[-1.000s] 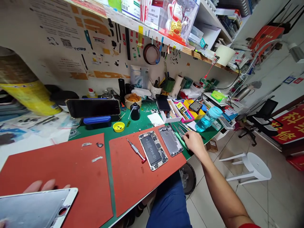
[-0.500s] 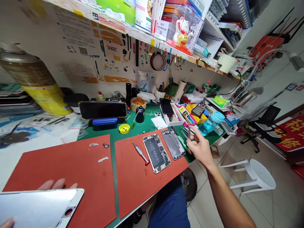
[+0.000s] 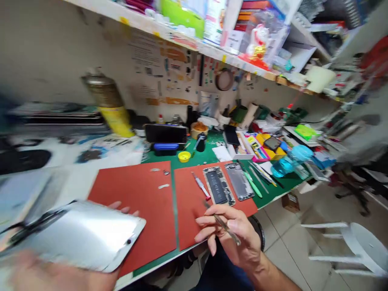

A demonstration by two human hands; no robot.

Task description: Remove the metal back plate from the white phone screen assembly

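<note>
My left hand [image 3: 65, 275], blurred, grips a silver-white panel [image 3: 91, 234] with a small round hole near its right end; fingertips show behind its far edge. Between the thumb and fingers of my right hand [image 3: 233, 234] is a thin metal tool [image 3: 226, 229], over the front edge of the right red mat [image 3: 188, 218]. Beyond that hand lie an opened phone [image 3: 218, 186] with a dark battery, a grey phone part [image 3: 239, 182] and a screwdriver [image 3: 200, 185]. Small metal pieces [image 3: 163, 186] rest on the left red mat [image 3: 136, 210].
Behind the mats stand a phone on a blue holder [image 3: 166, 148], a yellow dish [image 3: 184, 156] and a dark bottle [image 3: 200, 143]. A green pen-like tool [image 3: 254, 186] and a blue bottle [image 3: 285, 165] are at right. A white stool [image 3: 366, 246] stands on the floor.
My right hand has moved from the tools at the right to in front of the opened phone, with the metal tool. The panel is raised and tilted differently. The view has turned left.
</note>
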